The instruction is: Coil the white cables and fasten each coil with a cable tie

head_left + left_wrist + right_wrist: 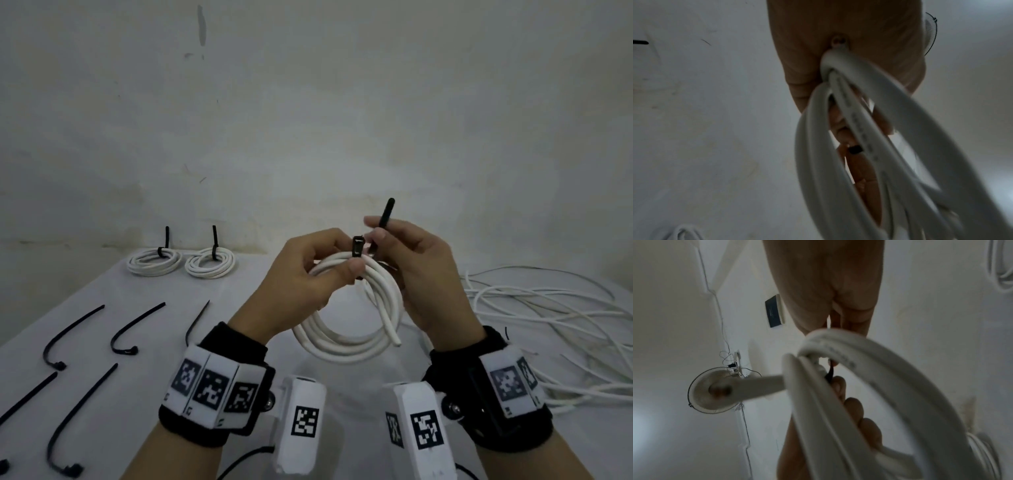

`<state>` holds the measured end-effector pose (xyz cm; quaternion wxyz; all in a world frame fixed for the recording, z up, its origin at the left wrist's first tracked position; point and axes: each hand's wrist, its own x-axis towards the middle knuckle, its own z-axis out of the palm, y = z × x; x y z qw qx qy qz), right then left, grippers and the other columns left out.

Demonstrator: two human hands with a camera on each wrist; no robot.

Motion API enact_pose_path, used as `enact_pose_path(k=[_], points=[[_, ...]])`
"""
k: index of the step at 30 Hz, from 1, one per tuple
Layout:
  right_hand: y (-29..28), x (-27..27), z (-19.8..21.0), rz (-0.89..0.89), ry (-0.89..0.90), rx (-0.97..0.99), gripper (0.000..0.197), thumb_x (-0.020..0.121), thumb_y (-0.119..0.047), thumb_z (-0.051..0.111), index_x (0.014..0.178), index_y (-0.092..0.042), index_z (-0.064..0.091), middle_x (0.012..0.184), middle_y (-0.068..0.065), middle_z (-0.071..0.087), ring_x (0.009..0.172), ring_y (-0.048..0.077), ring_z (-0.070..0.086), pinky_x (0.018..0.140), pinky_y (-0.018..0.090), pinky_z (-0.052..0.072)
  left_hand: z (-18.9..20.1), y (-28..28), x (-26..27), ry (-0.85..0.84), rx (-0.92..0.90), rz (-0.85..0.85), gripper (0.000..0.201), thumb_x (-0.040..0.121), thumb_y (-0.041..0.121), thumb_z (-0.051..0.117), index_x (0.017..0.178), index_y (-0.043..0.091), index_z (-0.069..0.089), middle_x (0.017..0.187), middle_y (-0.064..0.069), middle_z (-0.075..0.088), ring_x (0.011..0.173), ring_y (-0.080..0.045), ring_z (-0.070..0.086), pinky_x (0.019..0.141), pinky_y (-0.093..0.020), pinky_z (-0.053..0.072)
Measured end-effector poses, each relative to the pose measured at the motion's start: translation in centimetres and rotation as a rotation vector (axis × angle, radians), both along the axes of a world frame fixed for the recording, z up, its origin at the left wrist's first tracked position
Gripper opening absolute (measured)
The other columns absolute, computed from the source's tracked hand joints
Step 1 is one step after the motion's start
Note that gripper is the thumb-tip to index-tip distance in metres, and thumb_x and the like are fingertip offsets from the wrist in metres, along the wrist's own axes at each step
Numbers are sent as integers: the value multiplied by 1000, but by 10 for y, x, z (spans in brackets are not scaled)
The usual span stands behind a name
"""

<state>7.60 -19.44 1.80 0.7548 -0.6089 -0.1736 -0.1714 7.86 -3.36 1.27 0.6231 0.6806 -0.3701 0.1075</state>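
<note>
1. No brand name can be read. The wristbands (219, 387) carry black-and-white square code markers, and a row of small grey printed marks runs along the cable jacket in the left wrist view, too blurred to read.
2. The white cable coil (356, 308) is a round bundle of several turns, held in the air above the surface (144, 342) between the two hands; one cut end hangs loose at its lower right.
3. A black cable tie (358, 248) wraps the top of the coil. Its square head stands up just above the left thumb and its tail points up past the right fingers.
4. The left hand (308, 274) pinches the coil's top at the tie, thumb in front, fingers curled behind.
5. The right hand (421, 274) pinches the tie's tail between thumb and forefinger.
6. Only the head view shows the two tied coils (181, 262) at the far left of the surface, the spare ties (85, 342) at near left, and the loose cables (548, 315) piled at right.
7. The right wrist view alone shows a wall fan (713, 389) and a dark wall panel (774, 310). The left wrist view shows the tie head (855, 149) through the loops.
</note>
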Motion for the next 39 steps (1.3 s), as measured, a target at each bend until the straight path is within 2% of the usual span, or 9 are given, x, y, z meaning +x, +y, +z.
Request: enact_pose_path(k=[4, 8, 12, 16, 18, 22, 30, 36, 39], points=[[-3, 1, 0, -175, -153, -22, 26, 81, 5, 67, 103, -9, 68, 66, 0, 67, 61, 17, 69, 61, 24, 55, -3, -2, 3, 65, -54, -38, 15, 75, 33, 68, 72, 18, 67, 55, 7, 54, 39, -11, 38, 40, -19, 33], [-2, -1, 3, -288, -269, -75, 24, 78, 6, 72, 93, -9, 61, 65, 3, 69, 59, 20, 69, 59, 27, 56, -4, -3, 2, 67, -71, -64, 13, 75, 34, 65, 71, 22, 68, 49, 11, 50, 38, -9, 37, 41, -18, 32], [-4, -2, 3, -277, -366, -191, 25, 78, 10, 69, 80, -13, 61, 71, -4, 66, 63, 11, 68, 63, 23, 54, -1, -6, -3, 42, -83, -83, 16, 77, 32, 65, 75, 17, 68, 49, 11, 51, 38, -7, 36, 41, -17, 32], [-7, -4, 5, -221, -402, -226, 30, 78, 13, 67, 77, -17, 61, 79, 14, 68, 67, 18, 70, 66, 27, 56, 0, -4, -3, 47, -123, -62, 29, 77, 32, 63, 82, 4, 67, 53, 8, 56, 37, -7, 35, 39, -17, 31], [-9, -4, 5, -211, -423, -268, 31, 77, 13, 67, 79, -18, 64, 77, 10, 70, 68, 19, 71, 67, 30, 57, 0, -2, -2, 54, -126, -62, 32, 76, 33, 64, 83, 2, 67, 54, 5, 58, 36, -8, 34, 38, -17, 30], [-6, -3, 1, -181, -459, -362, 23, 78, 7, 67, 84, -15, 69, 76, 8, 71, 67, 22, 71, 63, 39, 58, 1, 0, -2, 61, -130, -63, 19, 74, 34, 66, 73, 15, 70, 49, 6, 51, 34, -8, 34, 39, -16, 30], [-5, -1, -3, -185, -477, -332, 25, 78, 6, 65, 80, -18, 70, 73, 6, 70, 66, 26, 70, 62, 41, 58, 2, 1, -3, 129, -116, -113, 12, 74, 32, 66, 66, 23, 69, 48, 6, 47, 36, -7, 30, 39, -15, 28], [-3, -3, -5, -162, -498, -400, 19, 78, 5, 71, 86, -13, 71, 78, 3, 72, 73, 15, 71, 66, 25, 54, 5, 4, -3, 258, -136, -153, 16, 68, 34, 65, 60, 20, 66, 49, 1, 45, 33, -5, 25, 36, -13, 24], [0, -2, -7, -163, -494, -380, 13, 79, 0, 72, 84, -12, 72, 76, 3, 72, 72, 16, 71, 66, 26, 55, 4, 5, -2, 292, -115, -167, 23, 67, 34, 65, 66, 11, 66, 51, -1, 46, 33, -5, 25, 36, -13, 24]])
